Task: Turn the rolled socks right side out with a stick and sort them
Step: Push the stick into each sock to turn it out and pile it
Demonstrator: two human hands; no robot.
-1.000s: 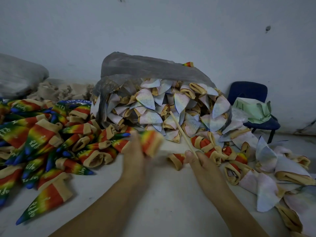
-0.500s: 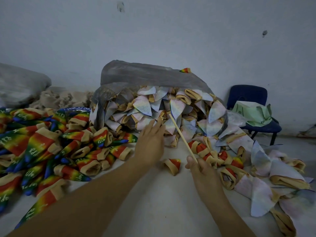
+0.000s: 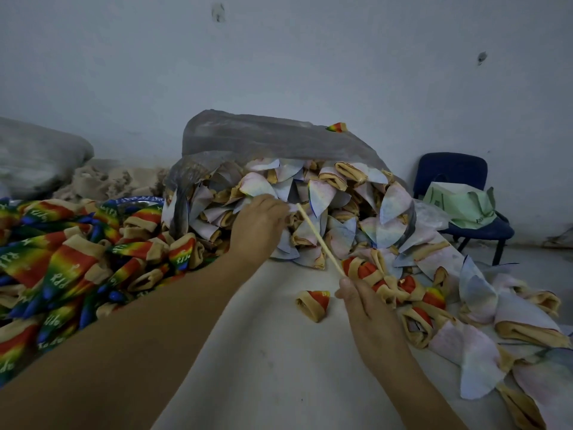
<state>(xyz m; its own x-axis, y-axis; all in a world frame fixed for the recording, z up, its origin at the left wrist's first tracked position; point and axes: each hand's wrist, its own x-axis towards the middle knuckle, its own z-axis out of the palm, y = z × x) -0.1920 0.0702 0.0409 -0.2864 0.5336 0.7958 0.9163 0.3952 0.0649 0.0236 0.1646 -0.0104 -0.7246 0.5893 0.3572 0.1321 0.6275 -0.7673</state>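
Socks, pale inside-out ones [image 3: 325,193], spill from the mouth of a grey plastic bag [image 3: 263,138] lying on its side at the back of the white table [image 3: 263,352]. Left hand [image 3: 259,225] reaches into the front of that heap, back of hand up, fingertips among the pale socks; can't tell if they grip one or only touch. Right hand [image 3: 369,308] pinches the lower end of the stick [image 3: 319,238] between thumb and fingers. The stick slants up and left, its tip just beside the left hand's fingertips, over the pale socks.

Just beyond the right hand lies a clump of rolled red-and-tan socks [image 3: 381,274], touching or nearly touching the knuckles. One single rolled sock [image 3: 313,304] lies alone on the table, just left of the right hand, between the two forearms. More pale socks trail down the right side of the table toward the near edge.

Left of the left arm is a big pile of rainbow socks [image 3: 62,262], right side out, with white lettering, blue toes and tan cuffs. One stray rainbow sock [image 3: 337,127] sits on top of the bag.

Far left: a grey sack [image 3: 37,156] with a beige fabric heap [image 3: 117,178] beside it. Far right, against the wall [image 3: 279,57]: a blue chair [image 3: 452,169] with a green bag [image 3: 462,203] on its seat.
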